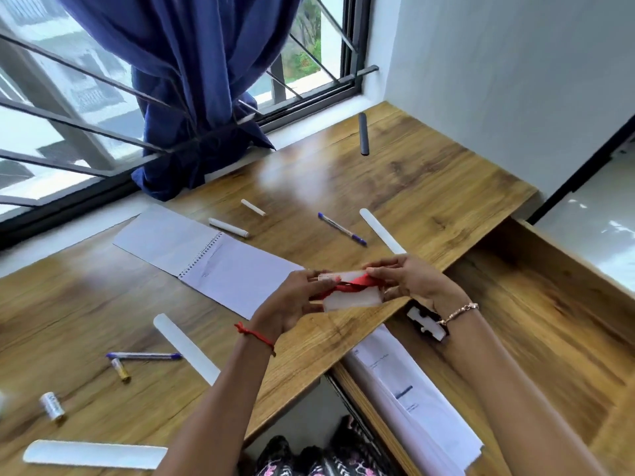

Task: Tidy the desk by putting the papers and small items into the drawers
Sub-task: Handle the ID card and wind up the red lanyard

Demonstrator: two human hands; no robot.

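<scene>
Both hands hold a small red-and-white box (350, 292) above the desk's front edge. My left hand (295, 300) grips its left end and my right hand (409, 281) pinches its right end. The open wooden drawer (536, 324) lies to the right and below, holding a stack of printed papers (412, 396) and a white piece on a black object (426, 322). An open spiral notebook (206, 259) lies on the desk (378, 173) behind my hands.
Scattered on the desk are two blue pens (342, 229) (144, 355), white markers (228, 227) (253, 207), white flat strips (381, 230) (187, 348) (94, 454), two batteries (121, 369) (52, 406) and a dark tube (363, 134). A blue curtain (192, 80) hangs at the barred window.
</scene>
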